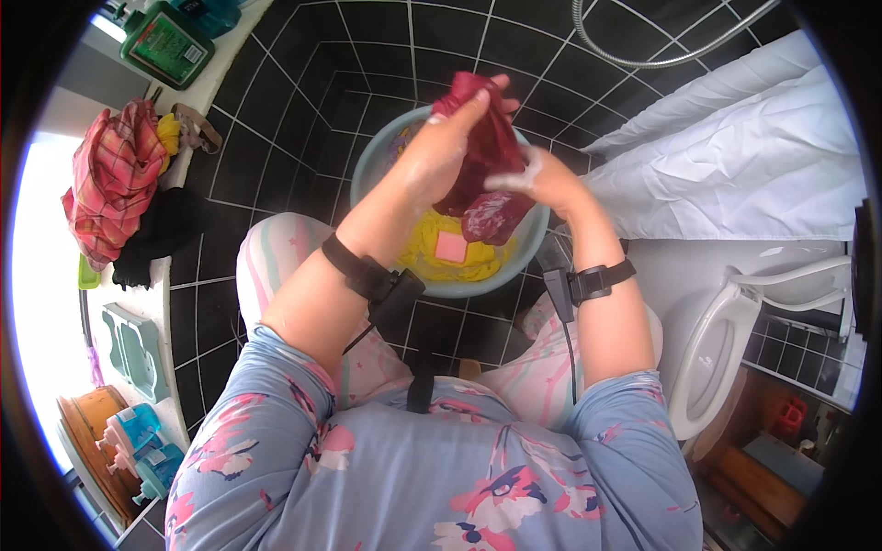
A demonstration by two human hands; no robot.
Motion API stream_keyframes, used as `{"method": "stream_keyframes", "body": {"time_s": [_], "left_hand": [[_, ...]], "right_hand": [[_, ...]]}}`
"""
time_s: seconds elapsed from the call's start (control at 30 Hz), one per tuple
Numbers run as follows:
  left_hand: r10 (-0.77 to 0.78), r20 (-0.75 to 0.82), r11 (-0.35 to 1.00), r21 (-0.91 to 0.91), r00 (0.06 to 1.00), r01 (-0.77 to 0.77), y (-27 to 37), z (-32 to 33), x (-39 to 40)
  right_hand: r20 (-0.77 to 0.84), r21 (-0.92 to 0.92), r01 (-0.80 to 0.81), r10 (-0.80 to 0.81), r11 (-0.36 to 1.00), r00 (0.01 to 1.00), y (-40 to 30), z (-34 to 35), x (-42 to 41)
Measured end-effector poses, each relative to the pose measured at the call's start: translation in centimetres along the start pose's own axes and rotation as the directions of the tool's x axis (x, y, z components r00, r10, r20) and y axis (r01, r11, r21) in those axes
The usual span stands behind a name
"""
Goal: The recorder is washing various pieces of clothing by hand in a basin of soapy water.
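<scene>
A wet dark red cloth (pixel 486 148) hangs bunched between my hands over a pale blue basin (pixel 358 165), with white suds on its lower end. My left hand (pixel 458 134) grips its upper part, thumb across the fabric. Suds cover part of my right hand (pixel 541 175), which holds the cloth's lower right side; some of its fingers are hidden. Beneath, a yellow cloth (pixel 431 258) lies in the basin, and a pink bar of soap (pixel 451 246) rests on it. Another patterned cloth (pixel 401 146) shows at the basin's left inside.
The basin stands on dark floor tiles between my knees. On the left ledge (pixel 172 275) lie a red plaid cloth (pixel 117 179), a black cloth (pixel 162 224) and several pump bottles. A white shower curtain (pixel 723 158) and a toilet seat (pixel 713 372) are at the right.
</scene>
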State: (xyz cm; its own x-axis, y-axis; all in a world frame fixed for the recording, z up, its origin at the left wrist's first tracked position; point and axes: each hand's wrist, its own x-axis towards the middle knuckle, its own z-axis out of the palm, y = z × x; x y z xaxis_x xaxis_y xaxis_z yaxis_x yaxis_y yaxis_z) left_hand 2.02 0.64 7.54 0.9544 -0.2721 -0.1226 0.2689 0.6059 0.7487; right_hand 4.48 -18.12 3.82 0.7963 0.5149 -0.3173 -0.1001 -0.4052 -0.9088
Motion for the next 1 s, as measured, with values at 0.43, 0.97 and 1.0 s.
{"method": "stream_keyframes", "body": {"time_s": [0.43,0.97,1.0], "left_hand": [[-0.282,-0.517,0.958,-0.191,0.809,0.212,-2.5,-3.4,0.9],[-0.236,0.449,0.689,-0.548,0.862,0.475,-6.0,-7.1,2.1],[-0.243,0.443,0.687,-0.550,0.863,0.476,-6.4,-6.7,1.7]], "right_hand": [[-0.291,0.706,0.326,-0.162,0.629,0.943,-2.3,-1.2,0.3],[-0.376,-0.388,0.613,-0.725,0.689,0.577,-4.4,9.6,-0.4],[-0.407,-0.338,0.623,-0.706,0.705,0.579,-4.0,9.8,-0.2]]}}
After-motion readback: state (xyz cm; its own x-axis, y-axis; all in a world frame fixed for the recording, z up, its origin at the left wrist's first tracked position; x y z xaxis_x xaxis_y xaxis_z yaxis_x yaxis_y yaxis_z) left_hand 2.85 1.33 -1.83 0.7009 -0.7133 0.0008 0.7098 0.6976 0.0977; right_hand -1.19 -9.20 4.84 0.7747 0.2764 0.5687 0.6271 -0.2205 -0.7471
